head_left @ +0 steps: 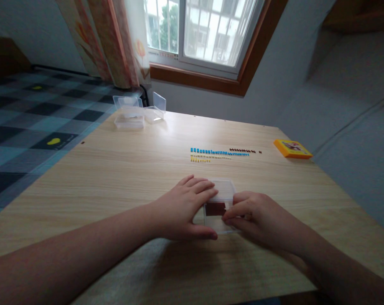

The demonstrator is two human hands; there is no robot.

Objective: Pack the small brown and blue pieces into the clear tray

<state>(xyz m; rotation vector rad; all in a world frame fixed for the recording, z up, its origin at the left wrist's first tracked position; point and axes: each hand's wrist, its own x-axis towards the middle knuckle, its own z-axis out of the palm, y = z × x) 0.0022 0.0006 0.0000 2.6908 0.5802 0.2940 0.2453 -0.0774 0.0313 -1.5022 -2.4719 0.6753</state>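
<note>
A clear plastic box (220, 224) lies on the table in front of me, its lid (223, 189) tipped back on the far side. My left hand (192, 207) spans the box's left side, fingers on the lid edge and thumb at the near wall. Inside the box sits a dark brown block of pieces (215, 209). My right hand (250, 214) reaches in over the right wall with thumb and fingers pinched together near the brown pieces' right end. What those fingertips hold, if anything, is too small to make out.
Beyond the box run rows of small blue pieces (211, 151), yellow pieces (198, 159) and brown pieces (242, 150). Two open clear boxes (130, 123) (155, 116) stand at the far left corner. A yellow-orange case (292, 149) lies by the right edge of the wooden table (115, 178).
</note>
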